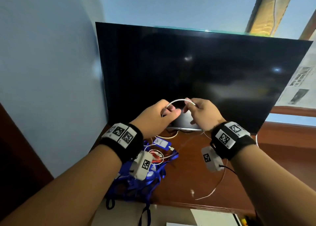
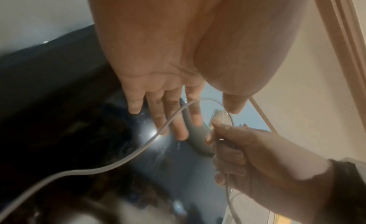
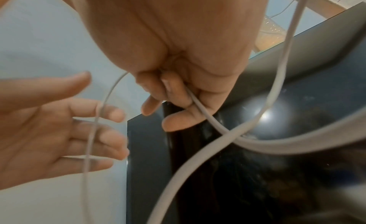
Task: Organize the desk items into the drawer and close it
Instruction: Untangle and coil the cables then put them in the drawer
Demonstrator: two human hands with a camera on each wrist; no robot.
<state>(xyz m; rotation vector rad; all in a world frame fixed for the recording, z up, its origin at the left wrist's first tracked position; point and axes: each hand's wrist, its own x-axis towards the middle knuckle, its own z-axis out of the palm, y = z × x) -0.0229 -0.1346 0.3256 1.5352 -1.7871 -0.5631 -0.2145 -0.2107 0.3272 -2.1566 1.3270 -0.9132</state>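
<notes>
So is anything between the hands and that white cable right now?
No. The right hand already pinches the white cable, which loops over the left hand. Its tail trails down onto the desk.

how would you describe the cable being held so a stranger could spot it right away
Start at the big black screen standing on the brown desk. In front of its lower edge, both hands are raised; the white cable arches between them. Unlike the cords lying among the blue lanyards below, it is lifted off the desk.
</notes>
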